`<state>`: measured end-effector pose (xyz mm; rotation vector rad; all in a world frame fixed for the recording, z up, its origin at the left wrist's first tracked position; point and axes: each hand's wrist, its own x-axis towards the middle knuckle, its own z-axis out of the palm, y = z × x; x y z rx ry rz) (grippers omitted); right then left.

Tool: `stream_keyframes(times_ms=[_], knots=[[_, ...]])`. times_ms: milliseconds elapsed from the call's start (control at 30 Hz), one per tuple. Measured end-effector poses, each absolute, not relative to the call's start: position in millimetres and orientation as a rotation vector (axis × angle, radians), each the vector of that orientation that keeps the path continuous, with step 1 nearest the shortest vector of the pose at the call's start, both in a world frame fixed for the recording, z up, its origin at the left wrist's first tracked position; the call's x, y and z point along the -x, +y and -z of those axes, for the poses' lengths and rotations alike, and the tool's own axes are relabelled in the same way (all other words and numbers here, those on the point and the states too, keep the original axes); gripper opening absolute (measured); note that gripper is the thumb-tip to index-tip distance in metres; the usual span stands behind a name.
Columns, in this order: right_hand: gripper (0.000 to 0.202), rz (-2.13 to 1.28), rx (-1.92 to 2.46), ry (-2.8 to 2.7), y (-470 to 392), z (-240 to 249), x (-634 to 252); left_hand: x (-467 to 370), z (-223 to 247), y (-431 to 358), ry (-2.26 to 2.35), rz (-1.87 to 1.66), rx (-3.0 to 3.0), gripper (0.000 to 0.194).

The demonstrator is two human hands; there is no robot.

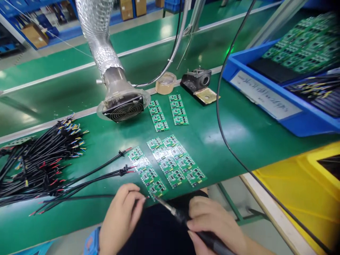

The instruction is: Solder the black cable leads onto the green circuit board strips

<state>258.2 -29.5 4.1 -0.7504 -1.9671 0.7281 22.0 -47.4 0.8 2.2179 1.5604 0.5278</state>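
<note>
My right hand (212, 223) is wrapped round the black handle of a soldering iron (170, 209). Its tip meets the near end of the leftmost green circuit board strip (147, 173). At that strip's near left corner, my left hand (123, 214) pinches a black cable (101, 196); a small reddish wire end shows past the fingertips, and the rest of the grip is hidden. Several other black cables (106, 173) lie with red ends at or near the strip's left edge. Right of it sit more board strips (176, 161), side by side.
A fume extractor (126, 108) on a foil duct hangs above the bench. Behind are two board strips (178, 109), a tape roll (166, 84) and an iron stand (198, 83). Cable bundles (53, 156) lie left, a blue bin (265, 99) right. A black cord (219, 102) crosses the right side.
</note>
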Motion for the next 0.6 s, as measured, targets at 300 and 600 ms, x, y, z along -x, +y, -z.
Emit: stream_keyframes(times_ms=[300,600], knots=[[0.026,-0.743,0.742,-2.050,-40.3,4.3,-259.5,-47.4,1.6,-58.6,1.596,-0.579,-1.814,0.016],[0.025,-0.728,0.750,-2.022,-39.1,2.7,-255.5,-48.9,1.8,-58.8,1.614,-0.596,-1.844,0.014]])
